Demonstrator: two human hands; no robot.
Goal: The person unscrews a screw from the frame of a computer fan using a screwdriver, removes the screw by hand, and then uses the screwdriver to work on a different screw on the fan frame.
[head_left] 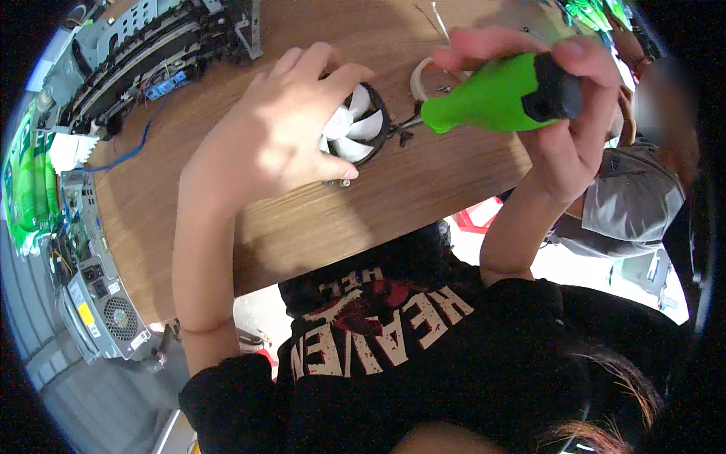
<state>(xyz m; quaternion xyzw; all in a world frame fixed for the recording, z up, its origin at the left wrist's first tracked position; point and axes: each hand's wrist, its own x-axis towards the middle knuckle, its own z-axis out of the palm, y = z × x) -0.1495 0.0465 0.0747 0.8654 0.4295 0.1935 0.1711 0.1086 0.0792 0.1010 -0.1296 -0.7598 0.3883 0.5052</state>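
Note:
A small cooling fan (352,129) with white blades and a dark round frame lies on the wooden table. My left hand (291,125) curves over it, fingers at its far edge and thumb at its near edge, gripping it. In my right hand (571,113) is a screwdriver (484,98) with a thick green and black handle, held tilted above the table with its narrow end toward the fan. A thin dark shaft or wire shows between that end and the fan; I cannot tell which. A small screw (345,183) sits beside my left thumb.
A metal-framed machine part (174,53) stands at the far left. A power supply unit (106,303) and green packages (34,174) are beyond the table's left edge. A pale curved strip (418,79) lies behind the screwdriver. Another person (631,197) sits at the right.

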